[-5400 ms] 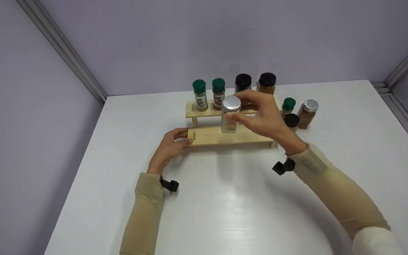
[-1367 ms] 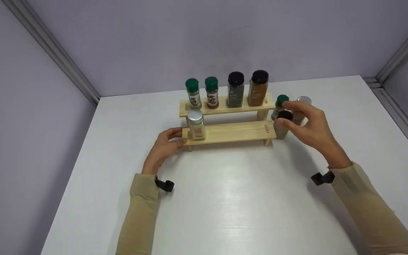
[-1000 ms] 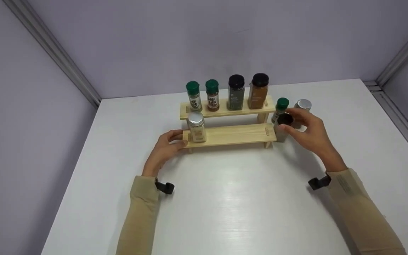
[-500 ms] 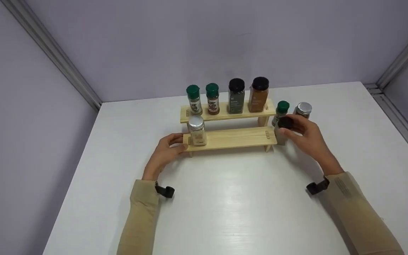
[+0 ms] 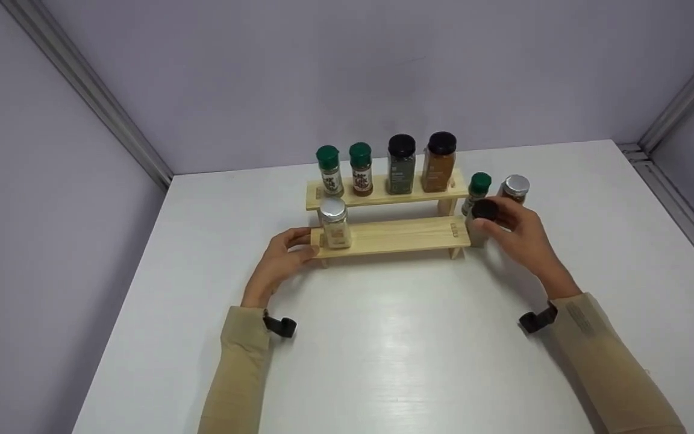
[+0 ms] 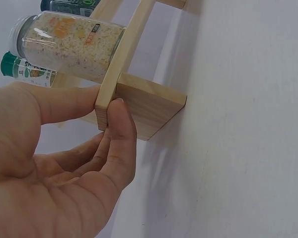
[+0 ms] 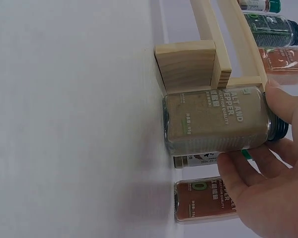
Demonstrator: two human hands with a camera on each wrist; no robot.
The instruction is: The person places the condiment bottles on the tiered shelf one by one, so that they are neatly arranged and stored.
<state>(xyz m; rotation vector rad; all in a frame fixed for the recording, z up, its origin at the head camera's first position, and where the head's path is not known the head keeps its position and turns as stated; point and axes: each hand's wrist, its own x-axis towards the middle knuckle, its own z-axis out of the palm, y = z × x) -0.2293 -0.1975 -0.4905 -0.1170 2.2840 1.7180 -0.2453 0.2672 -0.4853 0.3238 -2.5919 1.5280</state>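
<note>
One black-capped jar (image 5: 481, 222) stands on the worktop (image 5: 395, 349) touching the rack's (image 5: 395, 234) right end, at about 3 o'clock from it; the right hand (image 5: 518, 236) has fingers and thumb curled round its cap and shoulder. In the right wrist view its label (image 7: 216, 111) reads "SALT AND PEPPER". The left hand (image 5: 281, 259) pinches the rack's left end, thumb on top of the lower shelf, fingers under it.

Judging by how things lie, the loading is a little past halfway. Four jars stand on the upper shelf: two green-capped (image 5: 328, 170) and two black-capped (image 5: 401, 164). One silver-capped jar (image 5: 335, 223) sits at the left end of the lower shelf. Three remain on the worktop: the held one, a green-capped jar (image 5: 478, 188) and a silver-capped one (image 5: 514, 188) just behind it, at 1 o'clock. The other labels are too small to read.
</note>
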